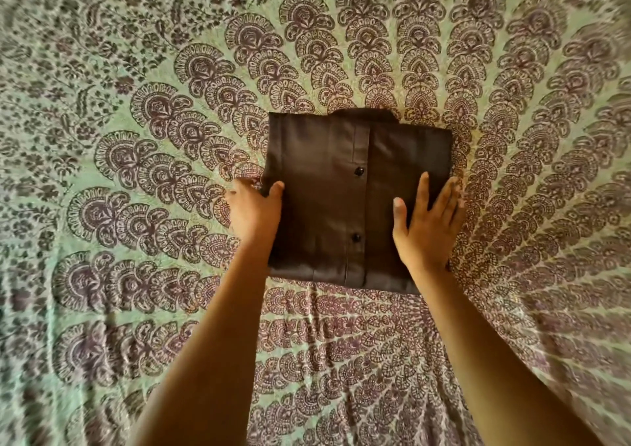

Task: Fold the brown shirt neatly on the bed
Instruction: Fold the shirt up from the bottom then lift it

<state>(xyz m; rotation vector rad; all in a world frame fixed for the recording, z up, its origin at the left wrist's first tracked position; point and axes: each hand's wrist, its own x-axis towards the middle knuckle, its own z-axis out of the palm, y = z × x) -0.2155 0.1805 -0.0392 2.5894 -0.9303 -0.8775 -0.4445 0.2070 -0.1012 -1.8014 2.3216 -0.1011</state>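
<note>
While both forearms reach fwd from the bottom of the view, the brown shirt [327,179] lies folded into a compact, roughly square packet near the middle of the bed [102,309]. It lies flat on the printed sheet [512,138], which has a green ground w/ purple-brown paisley fans spreading out around it. The button placket [362,206] runs top to bottom down the packet's centre, facing up. 2 dark buttons sit on it: upper button [358,171] abt mid-height, lower button [356,238] nearer the person. A bit of collar [362,115] pokes out past the far edge, right of centre.

The left hand [254,212] sits at the shirt's left edge, approx level w/ the upper button. The left thumb [277,189] rests on top of the cloth. Its other fingers lie off the edge against the sheet and are blurred, so whether they hook under the fold or just press beside it can't be told.

The right hand [426,227] lies palm down on the shirt's right side. Its fingers [444,200] are straight & spread, tips reaching toward the right edge, and the right thumb [398,208] points up the cloth on the placket side. The right forearm crosses the packet's near right corner.
</note>
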